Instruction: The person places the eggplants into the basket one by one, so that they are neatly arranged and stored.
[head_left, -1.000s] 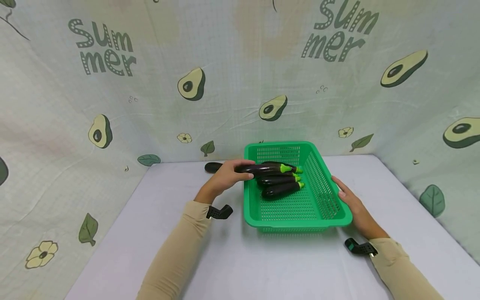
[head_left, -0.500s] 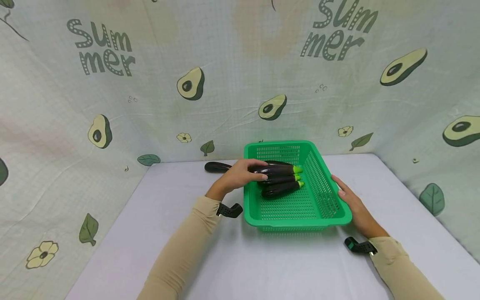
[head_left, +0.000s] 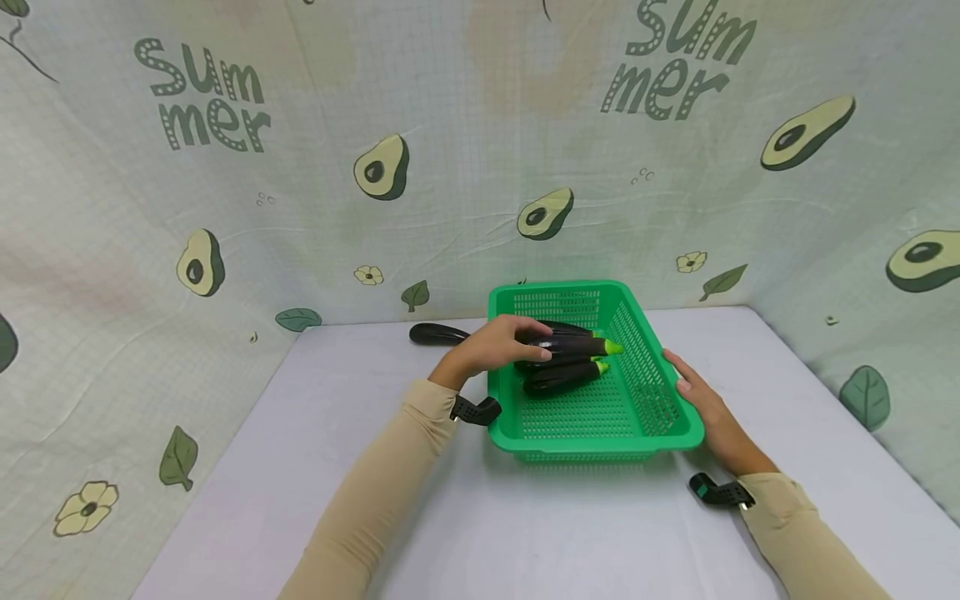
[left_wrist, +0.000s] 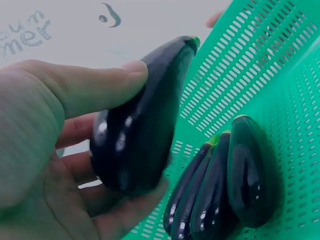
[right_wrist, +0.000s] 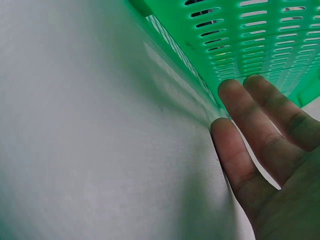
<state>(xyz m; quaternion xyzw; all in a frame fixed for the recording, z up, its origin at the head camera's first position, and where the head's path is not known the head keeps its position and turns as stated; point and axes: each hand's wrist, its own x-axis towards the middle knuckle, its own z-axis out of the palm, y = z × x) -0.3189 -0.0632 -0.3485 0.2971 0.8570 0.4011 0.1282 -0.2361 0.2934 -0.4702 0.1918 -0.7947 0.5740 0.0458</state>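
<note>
My left hand (head_left: 501, 343) grips a dark, glossy eggplant (head_left: 576, 346) by its blunt end, thumb on one side and fingers curled beneath. Its green stem end points right, over the inside of a green slotted plastic basket (head_left: 581, 447). Several more eggplants (left_wrist: 250, 175) lie side by side on the basket floor, as the left wrist view shows; from the head they are partly hidden by the held one. My right hand (head_left: 708, 414) rests along the basket's right side. In the right wrist view its extended fingertips touch the slotted wall (right_wrist: 235, 45) close to the tabletop.
Behind my left hand another eggplant (head_left: 435, 334) lies on the white-covered table (head_left: 555, 533), left of the basket. A printed cloth (head_left: 450, 108) with avocados hangs along the table's back edge and sides.
My left hand has moved right with the eggplant, carrying it farther over the basket, its stem end shifting right and slightly lower. My right hand and the basket have stayed in place.
</note>
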